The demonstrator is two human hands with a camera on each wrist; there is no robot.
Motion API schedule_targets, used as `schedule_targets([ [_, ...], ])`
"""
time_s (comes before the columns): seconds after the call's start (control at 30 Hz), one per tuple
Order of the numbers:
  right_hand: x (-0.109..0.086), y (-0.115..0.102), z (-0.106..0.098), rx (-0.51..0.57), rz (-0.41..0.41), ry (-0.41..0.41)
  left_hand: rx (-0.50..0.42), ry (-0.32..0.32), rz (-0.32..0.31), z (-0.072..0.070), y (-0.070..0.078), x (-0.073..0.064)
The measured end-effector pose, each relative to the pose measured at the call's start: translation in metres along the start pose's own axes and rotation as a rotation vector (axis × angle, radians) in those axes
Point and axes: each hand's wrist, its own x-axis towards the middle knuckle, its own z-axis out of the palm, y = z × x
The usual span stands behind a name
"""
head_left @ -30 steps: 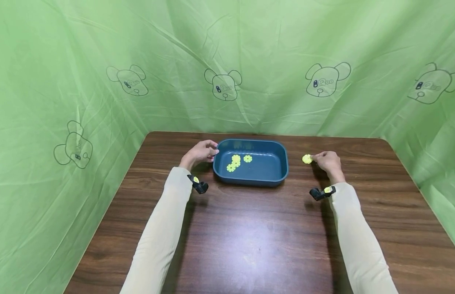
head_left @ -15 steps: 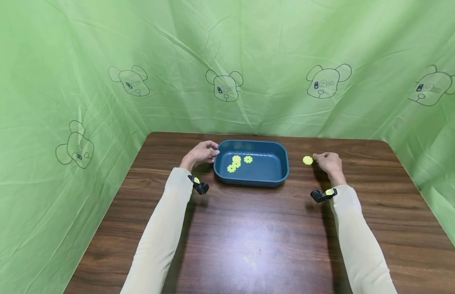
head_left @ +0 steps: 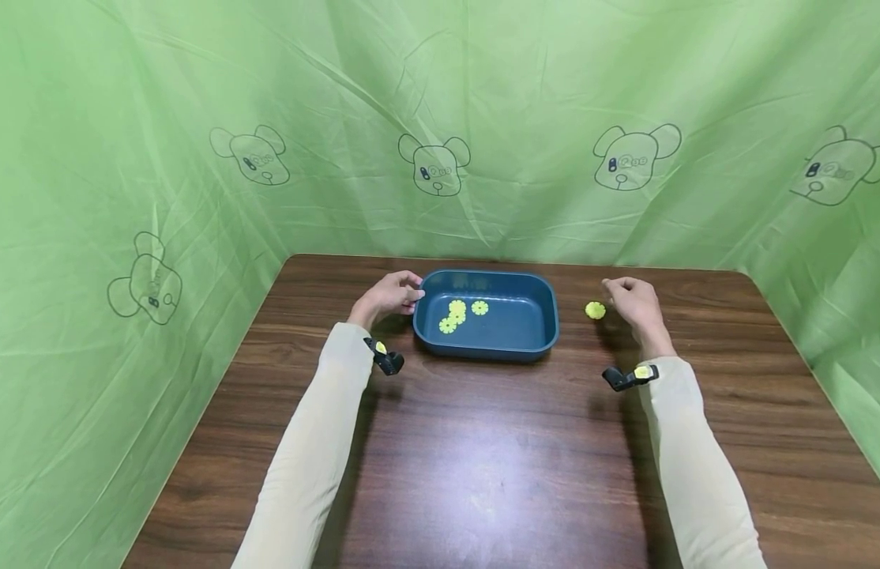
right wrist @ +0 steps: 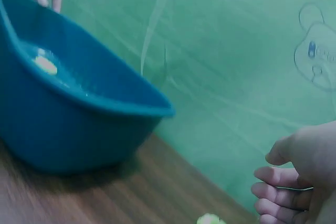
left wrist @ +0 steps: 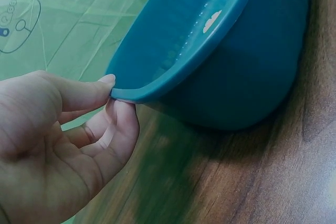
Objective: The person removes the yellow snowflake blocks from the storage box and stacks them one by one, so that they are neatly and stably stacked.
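Observation:
My left hand (head_left: 389,297) pinches the left rim of a blue plastic basin (left wrist: 226,87) between thumb and fingers. Inside the basin, toward its left half, lie several yellow flower-shaped discs (head_left: 457,311) with slotted edges. To the right of the basin another yellow disc (head_left: 595,310) sits on the table; only its upper edge shows at the bottom of the right wrist view. Just beyond that disc hovers my right hand (head_left: 633,302). In the right wrist view its fingers (right wrist: 278,195) are loosely curled, the thumb stands apart from them, and nothing is held.
The dark wood-grain table (head_left: 483,442) stretches toward me in front of the basin. A green curtain (head_left: 511,213) with bear-head drawings hangs along the table's back and sides. Each wrist carries a small black camera (head_left: 389,359).
My right fingers were on the yellow disc a second ago; they let go and the hand lifted slightly away. The disc stays on the table. My left hand still holds the rim.

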Motion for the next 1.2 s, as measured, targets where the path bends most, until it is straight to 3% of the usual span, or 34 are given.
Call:
schedule_targets([
  [0.17,-0.002,-0.018,0.008,0.035,-0.029,-0.010,0.001,0.006,0.003,0.000,-0.001,0.001],
  [0.47,-0.007,-0.044,0.032,-0.043,-0.142,0.004,0.019,0.012,0.000,0.000,-0.003,0.002],
  [0.7,-0.008,-0.060,0.050,-0.028,-0.177,-0.006,0.012,0.007,0.003,0.000,-0.002,0.004],
  [1.2,-0.019,-0.076,0.100,-0.031,-0.288,-0.098,-0.005,0.002,0.001,0.000,-0.003,0.003],
])
